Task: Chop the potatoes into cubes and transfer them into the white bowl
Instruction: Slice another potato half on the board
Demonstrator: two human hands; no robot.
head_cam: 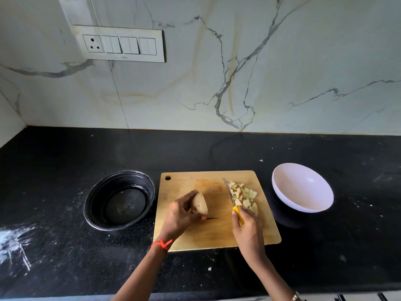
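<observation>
A wooden cutting board (208, 233) lies on the black counter. My left hand (179, 216) grips a potato half (200, 204) near the board's middle. My right hand (248, 231) holds a yellow-handled knife (230, 195), its blade lying along the left side of a pile of potato cubes (245, 196) on the board's right part. The white bowl (302, 187) stands to the right of the board, with nothing visible inside it.
A black round bowl (119, 199) sits left of the board. White powder marks (15, 242) streak the counter at the far left. A marble wall with a switch panel (121, 44) rises behind the counter.
</observation>
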